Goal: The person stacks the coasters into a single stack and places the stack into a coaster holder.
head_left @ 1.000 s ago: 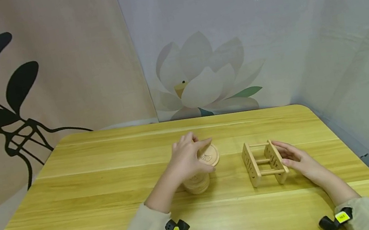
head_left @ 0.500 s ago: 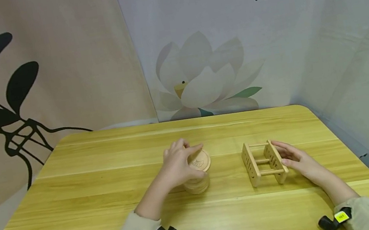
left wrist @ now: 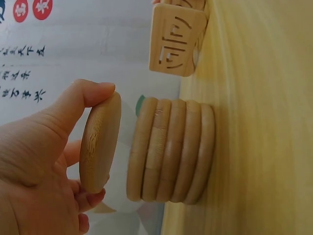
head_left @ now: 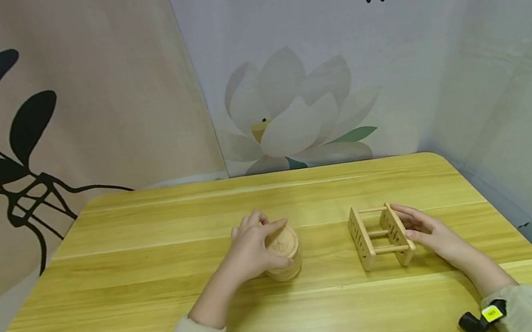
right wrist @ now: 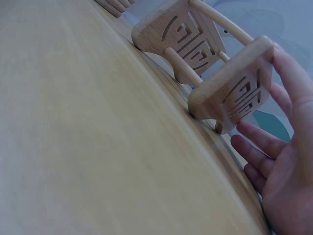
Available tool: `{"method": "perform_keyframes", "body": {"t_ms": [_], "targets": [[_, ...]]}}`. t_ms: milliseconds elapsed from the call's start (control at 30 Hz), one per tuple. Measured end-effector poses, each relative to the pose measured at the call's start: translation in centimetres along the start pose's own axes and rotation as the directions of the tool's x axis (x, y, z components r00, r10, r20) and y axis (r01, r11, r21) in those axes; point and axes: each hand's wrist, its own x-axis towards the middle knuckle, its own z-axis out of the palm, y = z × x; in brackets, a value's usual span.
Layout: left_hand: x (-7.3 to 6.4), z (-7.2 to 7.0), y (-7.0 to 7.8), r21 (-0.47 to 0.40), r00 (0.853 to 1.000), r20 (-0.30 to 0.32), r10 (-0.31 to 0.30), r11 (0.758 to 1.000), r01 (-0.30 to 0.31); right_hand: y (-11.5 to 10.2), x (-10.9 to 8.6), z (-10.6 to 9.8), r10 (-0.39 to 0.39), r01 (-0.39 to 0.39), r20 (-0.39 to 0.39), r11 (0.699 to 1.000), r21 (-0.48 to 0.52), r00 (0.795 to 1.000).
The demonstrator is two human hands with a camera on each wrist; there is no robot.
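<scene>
My left hand (head_left: 253, 253) pinches a round wooden coaster (left wrist: 100, 142) by its rim, between thumb and fingers. A flower-like pattern marks the face of this coaster in the head view. Just below it stands a stack of several similar coasters (left wrist: 171, 152) on the table; the left wrist view shows a gap between them. To the right is a small wooden coaster rack (head_left: 378, 233), two cut-out side panels joined by rods. My right hand (head_left: 427, 230) holds its right panel (right wrist: 239, 88), thumb and fingers at opposite edges. Nothing lies between the rack's panels.
Everything rests on a wood-grain table (head_left: 126, 307). Behind it hangs a printed cloth (head_left: 295, 26) with a lotus and dark characters. A small black camera with a yellow label sits on each sleeve.
My left hand has moved left and toward me with the coaster, bringing it from the stack's right side to over the stack. The right hand and rack stay put.
</scene>
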Motion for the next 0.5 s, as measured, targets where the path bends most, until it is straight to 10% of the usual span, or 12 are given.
{"method": "perform_keyframes", "body": {"t_ms": [500], "targets": [[-0.51, 0.62, -0.46, 0.001, 1.000, 0.001, -0.005, 1.000, 0.005, -0.07, -0.04, 0.08, -0.008, 0.008, -0.003, 1.000, 0.012, 1.000]]}}
